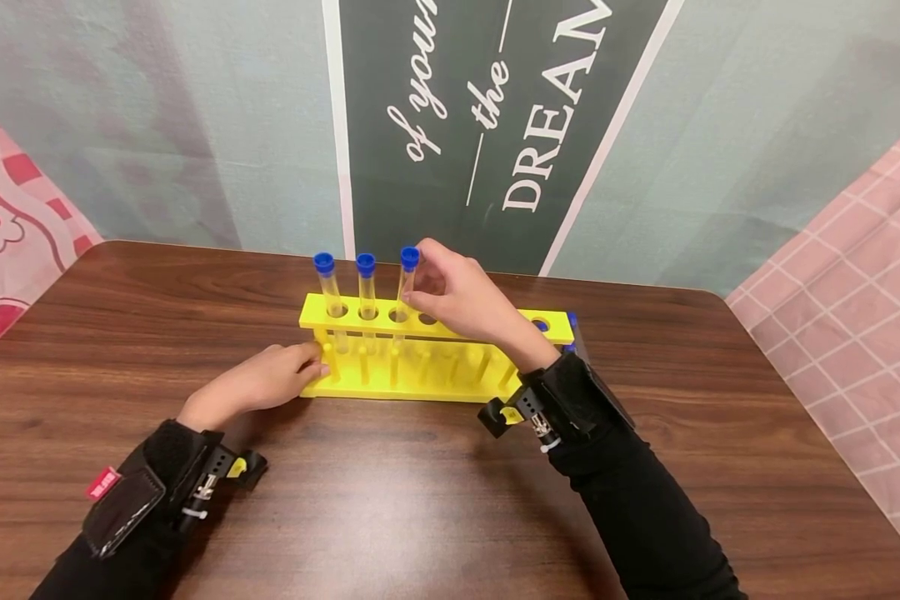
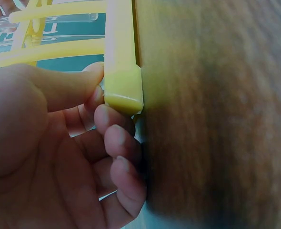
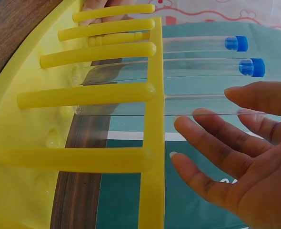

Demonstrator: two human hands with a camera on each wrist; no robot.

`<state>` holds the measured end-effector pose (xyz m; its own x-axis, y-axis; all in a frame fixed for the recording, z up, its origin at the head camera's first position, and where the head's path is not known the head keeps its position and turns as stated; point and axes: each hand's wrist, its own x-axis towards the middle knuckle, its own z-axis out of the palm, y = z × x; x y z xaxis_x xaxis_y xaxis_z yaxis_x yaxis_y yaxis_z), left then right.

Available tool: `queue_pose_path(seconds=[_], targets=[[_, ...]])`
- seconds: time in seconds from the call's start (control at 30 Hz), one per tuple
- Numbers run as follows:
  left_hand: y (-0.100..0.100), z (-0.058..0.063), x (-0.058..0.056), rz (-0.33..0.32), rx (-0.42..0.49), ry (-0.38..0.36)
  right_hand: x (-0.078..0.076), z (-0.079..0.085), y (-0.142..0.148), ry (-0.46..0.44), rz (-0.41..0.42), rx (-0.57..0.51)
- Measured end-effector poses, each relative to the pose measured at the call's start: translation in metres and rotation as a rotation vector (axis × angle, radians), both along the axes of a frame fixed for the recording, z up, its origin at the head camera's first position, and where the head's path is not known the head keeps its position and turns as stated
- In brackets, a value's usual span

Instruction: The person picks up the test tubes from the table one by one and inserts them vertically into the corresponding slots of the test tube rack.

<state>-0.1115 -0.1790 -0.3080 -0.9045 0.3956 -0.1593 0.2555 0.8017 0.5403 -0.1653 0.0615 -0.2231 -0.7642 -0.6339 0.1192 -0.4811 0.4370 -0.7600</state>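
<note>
Blue-capped test tube [image 1: 405,283], head view: third from left in the yellow rack [image 1: 420,392], likely light, stiff, slippery; best taken below its cap [image 1: 410,257]. Left wrist: left hand [image 2: 59,143] pinches the rack's left base end. Right wrist: right hand [image 3: 266,162] spreads thumb and fingers around the tube, contact unclear.

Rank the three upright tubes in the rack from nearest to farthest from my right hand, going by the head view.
1. Right tube: right at the fingers of your right hand.
2. Middle tube: one hole farther left.
3. Left tube: at the left end of the rack.
</note>
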Motion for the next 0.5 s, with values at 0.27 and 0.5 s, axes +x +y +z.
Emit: queue_pose_path(seconds=[0.27,0.5], targets=[[0.0,0.0007,-0.0001,0.001,-0.003,0.0,-0.0023,-0.0026,-0.0014,0.049,-0.007,0.061],[-0.0003,0.0002,-0.0003,-0.002,-0.004,0.002,-0.0016,-0.0031,-0.0017,0.047,-0.012,0.069]])
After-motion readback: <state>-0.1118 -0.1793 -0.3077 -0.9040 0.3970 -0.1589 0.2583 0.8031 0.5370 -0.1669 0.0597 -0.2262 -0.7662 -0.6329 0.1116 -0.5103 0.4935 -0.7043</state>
